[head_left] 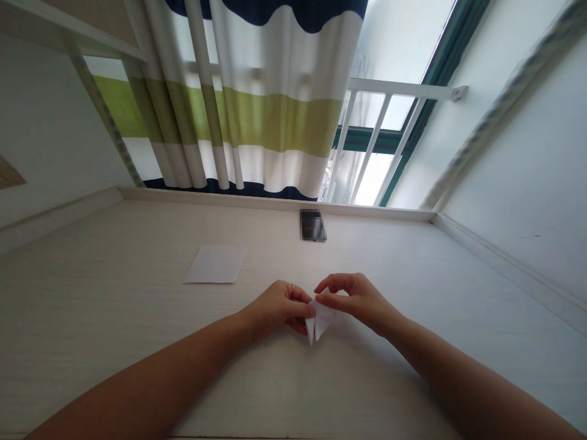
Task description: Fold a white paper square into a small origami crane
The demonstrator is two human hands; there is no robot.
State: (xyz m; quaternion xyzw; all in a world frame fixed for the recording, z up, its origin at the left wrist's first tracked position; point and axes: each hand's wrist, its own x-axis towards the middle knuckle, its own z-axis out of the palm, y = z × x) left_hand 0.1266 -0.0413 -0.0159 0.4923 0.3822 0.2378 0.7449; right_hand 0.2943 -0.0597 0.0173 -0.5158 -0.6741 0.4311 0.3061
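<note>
Right of the flat white sheet (215,264) and nearer the person: small folded white paper piece (323,319), held at the desk (137,354), two narrow points aimed toward the person. Left hand (277,305), gold-coloured ring (292,289) on one finger, pinches the piece's left side between thumb and fingers. Right hand (360,296) at its upper edge, thumb against the paper, index finger just above; whether that grip bears down, cannot tell. Handling, as judged: very light, thin, springy at the folds, fairly crisp; easily creased or torn under a hard squeeze, not notably slippery. Best hold likely the layered left side, slender points left unpressed. Beyond the sheet, to its right: dark object (312,225), too blurred to name. Farther behind the sheet: striped curtain (284,122).
</note>
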